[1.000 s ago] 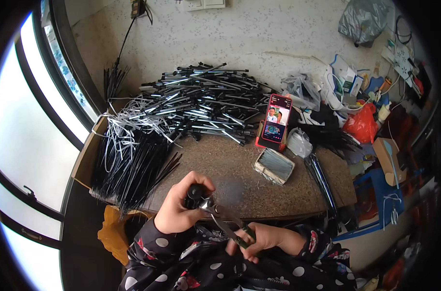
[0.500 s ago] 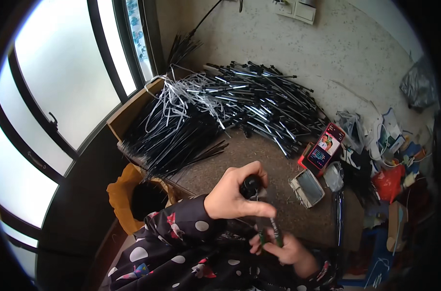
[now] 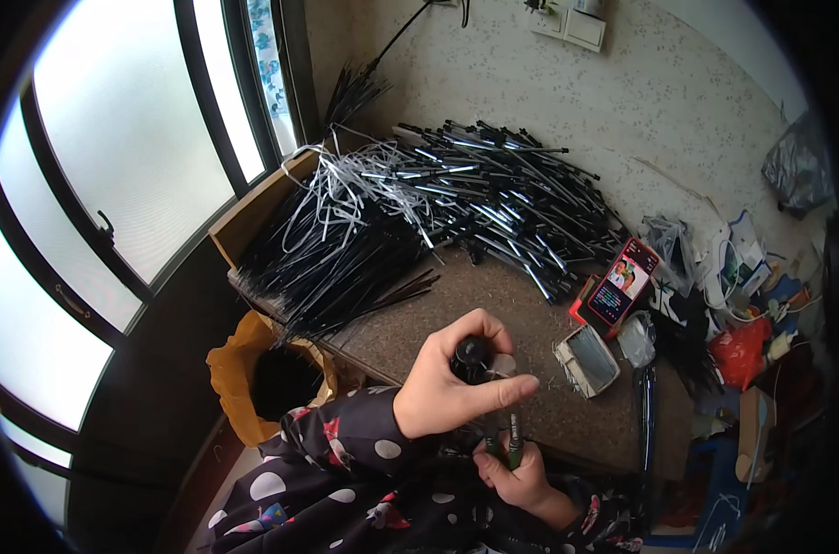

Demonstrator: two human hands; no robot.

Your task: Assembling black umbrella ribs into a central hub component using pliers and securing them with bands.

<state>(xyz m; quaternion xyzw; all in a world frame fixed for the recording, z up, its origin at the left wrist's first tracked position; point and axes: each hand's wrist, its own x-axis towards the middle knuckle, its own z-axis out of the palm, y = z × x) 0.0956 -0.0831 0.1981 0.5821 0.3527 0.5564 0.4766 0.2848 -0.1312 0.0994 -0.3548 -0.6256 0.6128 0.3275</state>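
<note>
My left hand [image 3: 447, 383] is curled around a black piece with a round knob-like end [image 3: 471, 350], its thumb stretched out to the right. The rest of that piece is hidden by the palm and fingers. Below and to the right, my right hand [image 3: 523, 480] is closed on the green-handled pliers [image 3: 515, 432]. The grey head of the pliers reaches up beside the black piece, by the left thumb. Whether the jaws touch it I cannot tell.
Thin black rods [image 3: 521, 198] lie heaped along the table's [image 3: 383, 337] back, with white strips [image 3: 346, 180] over them. A phone [image 3: 623, 282] leans behind a small open box [image 3: 588, 360]. An orange-yellow bag [image 3: 230, 369] stands left; a red bag [image 3: 744, 353] lies right.
My right hand has shifted left and slightly up with the pliers, whose handles now sit closer together. My left hand keeps its hold on the black piece.
</note>
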